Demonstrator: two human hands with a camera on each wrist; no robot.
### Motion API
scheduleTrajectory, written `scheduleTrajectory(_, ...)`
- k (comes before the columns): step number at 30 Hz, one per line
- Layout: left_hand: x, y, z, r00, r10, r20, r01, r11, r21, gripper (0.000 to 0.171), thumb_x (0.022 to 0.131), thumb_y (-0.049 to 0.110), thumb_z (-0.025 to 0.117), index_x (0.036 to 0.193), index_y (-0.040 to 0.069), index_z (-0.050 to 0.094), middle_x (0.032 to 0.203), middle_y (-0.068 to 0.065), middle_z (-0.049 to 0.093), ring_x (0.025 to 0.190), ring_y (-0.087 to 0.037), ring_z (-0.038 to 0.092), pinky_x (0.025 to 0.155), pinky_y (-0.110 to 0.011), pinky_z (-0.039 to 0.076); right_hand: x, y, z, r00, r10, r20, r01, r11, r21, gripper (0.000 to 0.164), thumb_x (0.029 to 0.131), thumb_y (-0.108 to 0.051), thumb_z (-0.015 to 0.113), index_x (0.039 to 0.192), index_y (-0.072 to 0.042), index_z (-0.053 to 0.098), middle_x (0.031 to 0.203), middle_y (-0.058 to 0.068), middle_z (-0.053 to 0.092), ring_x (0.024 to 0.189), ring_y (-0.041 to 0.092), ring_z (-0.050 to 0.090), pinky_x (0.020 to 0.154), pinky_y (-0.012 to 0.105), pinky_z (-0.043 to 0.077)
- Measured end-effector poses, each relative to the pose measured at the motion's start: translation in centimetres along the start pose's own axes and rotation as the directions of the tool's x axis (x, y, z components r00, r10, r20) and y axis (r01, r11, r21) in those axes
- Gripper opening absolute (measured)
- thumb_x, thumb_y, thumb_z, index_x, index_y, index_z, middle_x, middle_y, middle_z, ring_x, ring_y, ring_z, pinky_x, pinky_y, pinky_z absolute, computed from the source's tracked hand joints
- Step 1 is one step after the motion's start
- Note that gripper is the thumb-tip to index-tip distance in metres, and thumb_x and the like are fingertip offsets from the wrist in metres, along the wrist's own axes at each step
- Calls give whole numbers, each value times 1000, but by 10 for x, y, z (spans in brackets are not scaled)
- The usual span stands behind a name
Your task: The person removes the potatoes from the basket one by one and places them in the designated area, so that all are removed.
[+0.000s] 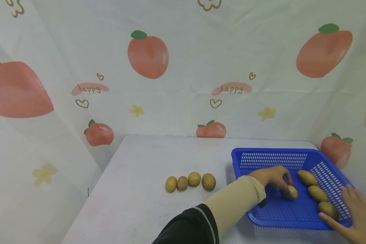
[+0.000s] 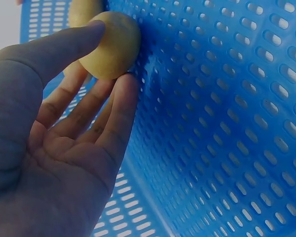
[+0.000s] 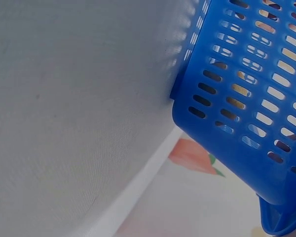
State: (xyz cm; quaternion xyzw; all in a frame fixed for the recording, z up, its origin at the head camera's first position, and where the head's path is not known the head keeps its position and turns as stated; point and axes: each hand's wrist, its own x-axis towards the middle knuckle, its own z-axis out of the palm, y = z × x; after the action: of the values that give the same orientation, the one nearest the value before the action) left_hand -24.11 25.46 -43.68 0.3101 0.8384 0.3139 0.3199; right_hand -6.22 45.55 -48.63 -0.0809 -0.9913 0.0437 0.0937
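Observation:
In the head view, my left hand (image 1: pixel 272 177) reaches into the blue plastic basket (image 1: pixel 292 218) and holds a potato (image 1: pixel 291 192) low over its floor. The left wrist view shows the thumb on one side of this potato (image 2: pixel 119 47) and the fingertips beneath it. Three more potatoes lie along the basket's right side, the middle one (image 1: pixel 318 193) between the others. My right hand (image 1: pixel 361 215) rests at the basket's front right corner with its fingers extended along the rim. In the right wrist view, only the basket's perforated outer wall (image 3: pixel 227 133) shows, not the hand.
Several potatoes stand in a short row left of the basket on the white table (image 1: pixel 125 189), the rightmost one (image 1: pixel 208 181) nearest to it. A white curtain (image 1: pixel 177 101) printed with peaches hangs behind and beside the table.

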Motion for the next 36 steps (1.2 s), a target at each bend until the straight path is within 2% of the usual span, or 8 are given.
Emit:
scheduleTrajectory(7, 1, -1, 1, 999, -12, -31, 13, 999, 32, 17, 86, 13, 89, 100, 14, 78, 82, 10, 69, 68, -4, 64, 63, -14, 52, 0, 0, 0, 1000, -5, 13, 5, 1000, 2, 130, 91, -71, 63, 153, 28, 5, 159, 47, -13, 154, 61, -14, 120, 71, -16)
scheduleTrajectory(12, 0, -1, 2, 999, -12, -41, 12, 1000, 3, 15, 86, 10, 89, 95, 13, 77, 80, 9, 68, 67, -4, 64, 62, -14, 53, 0, -1, -1, 999, 3, 42, -3, 1000, -11, 131, 92, -72, 61, 153, 28, 2, 158, 46, -16, 153, 62, -15, 120, 74, -14)
scheduleTrajectory(17, -1, -2, 1, 999, 3, -41, -4, 1000, -12, 15, 86, 8, 88, 94, 11, 76, 80, 9, 67, 67, -4, 64, 62, -14, 53, -1, -1, -2, 999, 1, 37, 0, 1000, -15, 131, 92, -72, 61, 153, 27, 1, 159, 46, -16, 153, 61, -16, 119, 73, -15)
scheduleTrajectory(30, -1, -1, 2, 1000, -16, -18, 17, 1000, 9, 18, 89, 12, 85, 105, 14, 78, 88, 8, 69, 70, -7, 66, 64, -14, 51, -1, -3, -5, 999, 1, 47, 1, 999, -44, 130, 92, -72, 60, 151, 29, 4, 158, 46, -16, 153, 63, -13, 119, 76, -9)
scheduleTrajectory(32, -1, -1, 2, 1000, -18, -15, 18, 1000, 19, 18, 89, 13, 85, 106, 14, 80, 88, 9, 70, 71, -6, 65, 64, -14, 52, -1, -2, -4, 999, 0, 38, 1, 999, -42, 130, 92, -72, 60, 151, 29, 5, 158, 46, -16, 153, 62, -12, 120, 75, -9)
scheduleTrajectory(36, 0, 0, 1, 1000, -4, -25, 6, 996, 94, 18, 89, 18, 86, 107, 18, 81, 90, 12, 72, 77, 0, 62, 70, -11, 49, -1, 0, -3, 999, 5, 36, -4, 999, -39, 130, 92, -71, 61, 152, 29, 4, 158, 46, -16, 153, 63, -12, 119, 75, -9)
